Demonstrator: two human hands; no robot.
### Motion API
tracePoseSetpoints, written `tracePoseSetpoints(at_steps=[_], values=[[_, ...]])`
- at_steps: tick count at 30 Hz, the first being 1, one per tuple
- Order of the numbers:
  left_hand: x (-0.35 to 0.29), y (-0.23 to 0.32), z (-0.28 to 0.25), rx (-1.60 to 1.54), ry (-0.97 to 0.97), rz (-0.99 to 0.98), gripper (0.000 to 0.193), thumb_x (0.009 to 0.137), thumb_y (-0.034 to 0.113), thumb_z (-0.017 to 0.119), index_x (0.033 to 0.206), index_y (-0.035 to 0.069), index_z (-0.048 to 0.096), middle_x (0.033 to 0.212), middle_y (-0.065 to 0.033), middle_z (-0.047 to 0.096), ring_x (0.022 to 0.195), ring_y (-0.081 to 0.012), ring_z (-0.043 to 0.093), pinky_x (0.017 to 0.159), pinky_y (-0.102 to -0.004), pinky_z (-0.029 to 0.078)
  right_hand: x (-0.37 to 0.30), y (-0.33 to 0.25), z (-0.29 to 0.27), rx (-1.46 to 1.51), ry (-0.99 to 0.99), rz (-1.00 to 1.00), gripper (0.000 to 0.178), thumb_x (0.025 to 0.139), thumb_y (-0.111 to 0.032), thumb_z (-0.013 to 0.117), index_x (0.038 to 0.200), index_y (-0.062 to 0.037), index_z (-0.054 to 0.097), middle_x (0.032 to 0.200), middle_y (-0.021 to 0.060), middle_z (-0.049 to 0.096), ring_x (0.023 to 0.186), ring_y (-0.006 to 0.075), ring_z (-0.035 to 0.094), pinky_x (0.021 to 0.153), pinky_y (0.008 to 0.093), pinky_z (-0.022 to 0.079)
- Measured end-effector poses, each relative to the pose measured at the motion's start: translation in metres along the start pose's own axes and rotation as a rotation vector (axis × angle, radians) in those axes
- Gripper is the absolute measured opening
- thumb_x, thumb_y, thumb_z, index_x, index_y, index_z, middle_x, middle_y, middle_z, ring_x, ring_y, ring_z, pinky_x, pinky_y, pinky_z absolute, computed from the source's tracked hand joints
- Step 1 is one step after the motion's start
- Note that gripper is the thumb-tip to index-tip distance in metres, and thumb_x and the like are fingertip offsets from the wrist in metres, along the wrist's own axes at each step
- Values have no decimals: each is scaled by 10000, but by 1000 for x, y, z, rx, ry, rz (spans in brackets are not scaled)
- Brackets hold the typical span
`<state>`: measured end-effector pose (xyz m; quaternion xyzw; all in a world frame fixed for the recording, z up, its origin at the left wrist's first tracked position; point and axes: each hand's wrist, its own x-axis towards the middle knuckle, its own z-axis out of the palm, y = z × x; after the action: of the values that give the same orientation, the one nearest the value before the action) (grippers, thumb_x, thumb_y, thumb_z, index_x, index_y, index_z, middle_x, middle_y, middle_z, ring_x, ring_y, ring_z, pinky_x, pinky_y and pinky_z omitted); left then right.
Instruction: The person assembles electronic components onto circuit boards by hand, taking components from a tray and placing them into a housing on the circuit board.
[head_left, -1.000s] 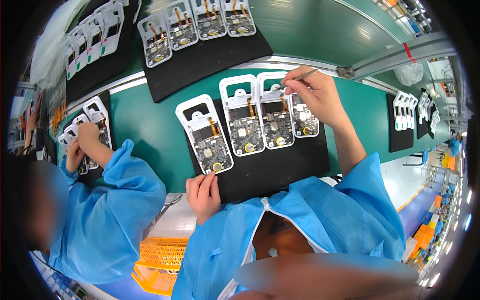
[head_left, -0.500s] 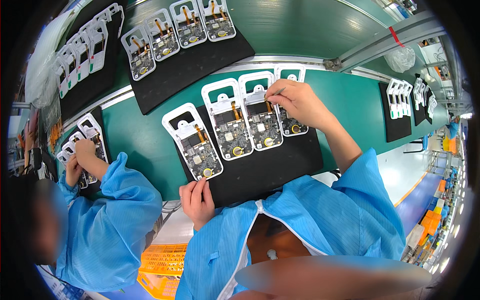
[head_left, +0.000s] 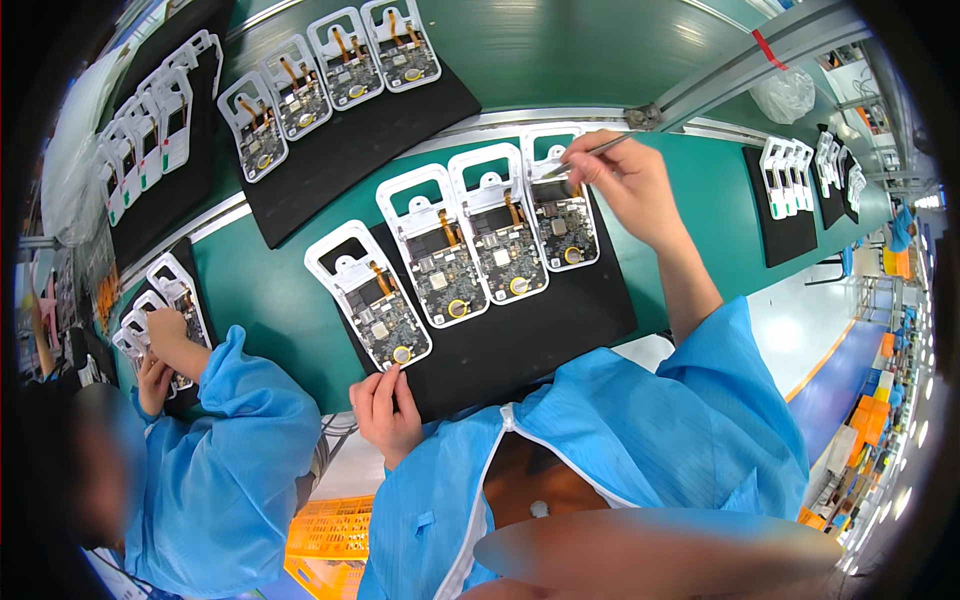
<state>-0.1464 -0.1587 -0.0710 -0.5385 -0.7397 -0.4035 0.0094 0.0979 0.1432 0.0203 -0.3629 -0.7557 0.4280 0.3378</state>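
My right hand (head_left: 632,190) grips a pair of thin metal tweezers (head_left: 600,148). Their tip is over the upper part of the rightmost white handheld housing (head_left: 541,150), which has a dark circuit board inside. Three like housings stand in a row to its left, with orange flex cables and round yellow-rimmed cells. At the lower edge of the leftmost housing (head_left: 372,310) rests my left hand (head_left: 387,418), its fingers bent and close together. Whether those fingers pinch the housing or the mat edge is hidden.
Under the row lies a black mat (head_left: 520,350) on the green bench (head_left: 280,290). Behind, another black mat (head_left: 350,150) bears several similar housings. At left, a co-worker in a blue sleeve (head_left: 220,430) handles more. An orange crate (head_left: 328,527) is below the bench.
My right hand has moved right with the tweezers, from the third housing to the rightmost. My left hand stays by the leftmost housing. The whole view has shifted slightly.
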Motion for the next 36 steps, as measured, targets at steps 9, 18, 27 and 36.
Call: tracePoseSetpoints(at_steps=[9, 18, 27, 36], values=[[1, 12, 12, 14, 18, 3, 239, 789, -69, 761, 1012, 15, 742, 931, -111, 646, 816, -286, 598, 716, -372, 491, 0, 18, -44, -212, 11, -27, 101, 959, -37, 627, 1001, 36, 682, 916, 94, 713, 785, 156, 675, 703, 297, 520], [6, 22, 14, 28, 2, 11, 222, 831, -72, 722, 1035, 17, 724, 935, -126, 651, 812, -285, 608, 719, -373, 490, 5, 35, -45, -222, -82, -9, 117, 956, -57, 619, 978, 47, 670, 918, 114, 711, 727, 197, 638, 701, 335, 517], [9, 50, -5, 101, 69, -35, 206, 822, -78, 740, 1006, 14, 742, 910, -108, 661, 739, -200, 624, 638, -300, 511, -2, 39, -62, -199, -77, -27, 94, 960, -35, 639, 991, 41, 685, 923, 91, 698, 789, 159, 664, 734, 295, 533], [118, 170, 34, -137, -81, 177, 178, 790, -99, 744, 943, -8, 731, 814, -97, 636, 731, -219, 595, 660, -309, 464, -21, 54, -93, 1, 0, -25, 114, 970, -64, 635, 987, 41, 678, 937, 87, 706, 760, 154, 667, 697, 285, 532]])
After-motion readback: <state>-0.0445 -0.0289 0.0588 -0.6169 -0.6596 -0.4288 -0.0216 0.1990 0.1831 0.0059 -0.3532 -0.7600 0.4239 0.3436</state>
